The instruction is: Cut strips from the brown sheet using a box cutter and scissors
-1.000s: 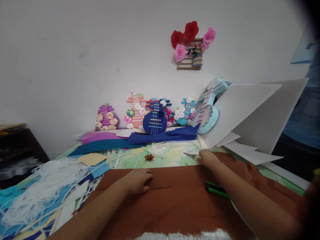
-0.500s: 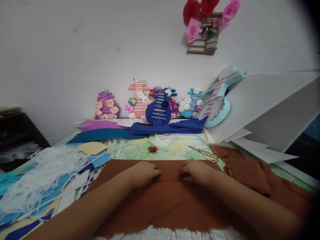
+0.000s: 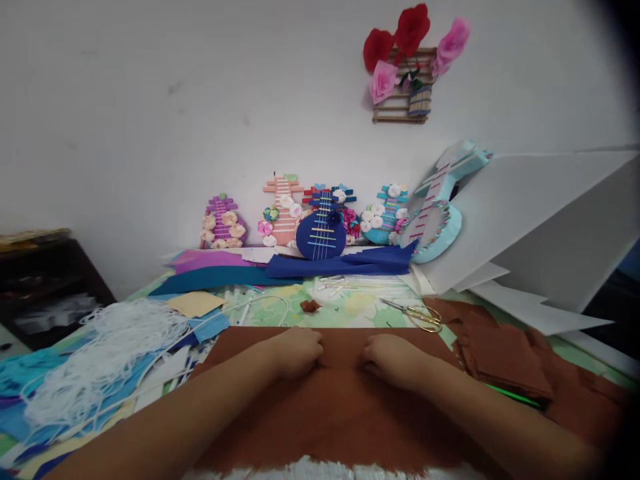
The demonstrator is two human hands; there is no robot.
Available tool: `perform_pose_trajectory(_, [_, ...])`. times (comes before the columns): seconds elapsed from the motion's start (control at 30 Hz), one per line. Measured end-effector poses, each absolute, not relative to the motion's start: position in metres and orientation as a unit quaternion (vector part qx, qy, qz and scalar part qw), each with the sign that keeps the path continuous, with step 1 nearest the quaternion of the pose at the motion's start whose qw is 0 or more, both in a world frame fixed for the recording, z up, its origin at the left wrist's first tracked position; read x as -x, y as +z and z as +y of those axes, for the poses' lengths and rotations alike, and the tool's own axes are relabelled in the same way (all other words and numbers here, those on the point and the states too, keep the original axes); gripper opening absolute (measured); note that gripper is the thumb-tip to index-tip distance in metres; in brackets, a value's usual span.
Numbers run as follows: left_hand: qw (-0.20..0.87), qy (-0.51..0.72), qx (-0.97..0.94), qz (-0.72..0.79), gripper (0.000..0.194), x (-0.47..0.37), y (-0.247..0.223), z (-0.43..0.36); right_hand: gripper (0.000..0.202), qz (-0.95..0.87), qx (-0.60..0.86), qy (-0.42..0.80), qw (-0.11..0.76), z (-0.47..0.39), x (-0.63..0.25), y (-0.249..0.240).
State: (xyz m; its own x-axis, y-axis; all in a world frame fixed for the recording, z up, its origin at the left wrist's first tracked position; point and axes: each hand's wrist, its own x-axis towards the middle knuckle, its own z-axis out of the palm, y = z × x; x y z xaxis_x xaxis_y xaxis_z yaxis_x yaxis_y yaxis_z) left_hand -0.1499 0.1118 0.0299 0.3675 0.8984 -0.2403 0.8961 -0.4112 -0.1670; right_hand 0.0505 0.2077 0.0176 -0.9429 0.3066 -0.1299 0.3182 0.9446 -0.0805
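Note:
A large sheet of brown paper (image 3: 345, 413) lies in front of me, with a rough, torn-looking near edge. My left hand (image 3: 299, 352) rests on its upper part, left of centre, its fingers curled in and pinching the paper. Across a small gap, my right hand (image 3: 393, 358) is curled on the same sheet, fingertips pressed together on the paper. Gold-handled scissors (image 3: 424, 318) lie just beyond the sheet on the right. A small crumpled brown scrap (image 3: 311, 305) sits past its far edge.
Folded brown paper (image 3: 505, 357) is at the right, a tangle of white cord (image 3: 115, 353) at the left. Decorated lute-shaped crafts, including a dark blue one (image 3: 321, 233), stand along the wall behind blue paper strips (image 3: 345, 265). Large white boards (image 3: 540, 220) lean at the right.
The fingers of both hands have curled in more on the brown paper. The whole view has shifted, so things appear slightly lower. A green strip now shows beside the folded brown paper.

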Motion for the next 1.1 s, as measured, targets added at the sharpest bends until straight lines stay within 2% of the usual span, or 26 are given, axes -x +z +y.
perform_pose_trajectory(0.4, [-0.053, 0.152, 0.805, -0.572, 0.02, 0.156, 0.031, 0.114, 0.024, 0.986, -0.14, -0.09, -0.002, 0.203, -0.04, 0.016])
perform_pose_trajectory(0.67, [-0.095, 0.146, 0.793, -0.584, 0.023, 0.166, 0.037, 0.122, 0.023, 0.983, -0.177, -0.052, -0.021, 0.19, -0.014, 0.018])
perform_pose_trajectory(0.9, [-0.014, 0.073, 0.781, -0.62, 0.025, 0.149, 0.043, 0.107, 0.027, 0.974, -0.218, -0.038, -0.051, 0.192, -0.01, 0.027])
perform_pose_trajectory(1.03, [0.055, 0.048, 0.746, -0.662, 0.014, 0.144, 0.054, 0.096, 0.027, 0.97, -0.227, -0.021, -0.083, 0.192, -0.009, 0.05])
perform_pose_trajectory(1.1, [0.082, 0.046, 0.723, -0.685, 0.016, 0.146, 0.064, 0.091, 0.027, 0.97, -0.222, -0.014, -0.096, 0.193, -0.011, 0.065])
